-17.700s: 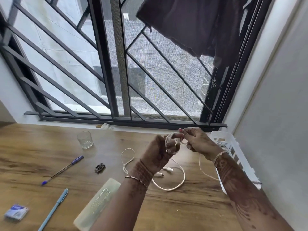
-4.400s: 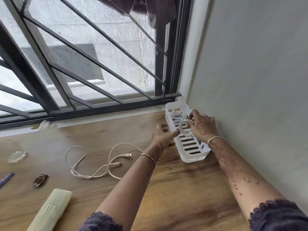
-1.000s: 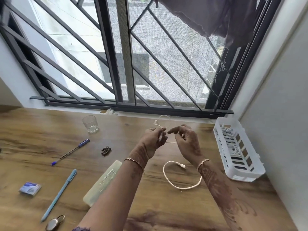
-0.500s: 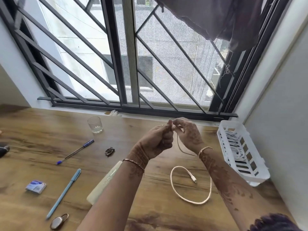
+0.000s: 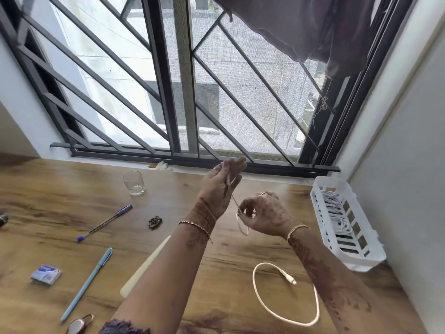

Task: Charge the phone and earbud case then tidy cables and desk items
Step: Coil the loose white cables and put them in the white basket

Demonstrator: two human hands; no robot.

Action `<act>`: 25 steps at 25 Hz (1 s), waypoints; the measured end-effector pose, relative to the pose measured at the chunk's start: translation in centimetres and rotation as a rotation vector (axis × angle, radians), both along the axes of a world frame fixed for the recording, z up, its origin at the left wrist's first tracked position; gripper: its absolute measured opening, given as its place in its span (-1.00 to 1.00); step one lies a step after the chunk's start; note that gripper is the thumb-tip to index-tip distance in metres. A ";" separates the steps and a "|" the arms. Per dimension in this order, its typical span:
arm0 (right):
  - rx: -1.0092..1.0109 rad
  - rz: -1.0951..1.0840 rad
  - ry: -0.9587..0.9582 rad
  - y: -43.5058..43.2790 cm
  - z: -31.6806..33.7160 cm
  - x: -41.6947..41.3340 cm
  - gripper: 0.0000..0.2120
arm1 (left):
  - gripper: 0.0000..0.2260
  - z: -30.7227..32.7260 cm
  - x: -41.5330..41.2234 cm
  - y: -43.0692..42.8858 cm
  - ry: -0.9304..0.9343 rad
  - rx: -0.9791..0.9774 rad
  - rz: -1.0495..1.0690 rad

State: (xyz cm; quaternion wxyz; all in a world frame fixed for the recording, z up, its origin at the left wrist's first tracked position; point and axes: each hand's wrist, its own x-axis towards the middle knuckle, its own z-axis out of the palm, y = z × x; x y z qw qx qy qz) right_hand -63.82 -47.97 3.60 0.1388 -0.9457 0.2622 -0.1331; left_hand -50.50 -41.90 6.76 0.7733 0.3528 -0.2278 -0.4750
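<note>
On the table point(image 5: 240, 249) the white cable point(image 5: 284, 297) hangs from both hands, its free end lying in a loose loop. The white basket point(image 5: 375, 255) with coiled cables stands at right. The left hand point(image 5: 222, 183) pinches the cable high, fingers spread; the right hand point(image 5: 263, 214) pinches it lower. If the plug drags, the loop may tangle, or the cable may slip out.

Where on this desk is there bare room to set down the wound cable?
Bare wood lies between the glass and the white basket, along the window sill behind the hands, and in the far left corner beyond the blue-capped pen. The near left is crowded: light blue pen, small packet, cream case.
</note>
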 end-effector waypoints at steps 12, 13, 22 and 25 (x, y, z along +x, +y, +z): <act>0.873 -0.124 -0.328 -0.3 3.1 -1.6 -0.76 | -0.74 -4.9 0.5 -0.6 -1.049 0.335 -0.022; 0.891 -0.147 -0.361 -0.3 3.3 -1.7 -0.79 | -0.73 -5.0 0.6 -0.5 -1.094 0.361 -0.055; 1.504 -0.182 -0.665 -1.5 5.3 -2.0 -0.78 | -0.71 -3.3 0.2 0.8 -0.655 0.438 -0.206; 1.609 -0.267 -0.765 -2.3 5.6 -1.7 -0.85 | -0.65 -2.7 0.0 1.1 -0.658 0.452 -0.225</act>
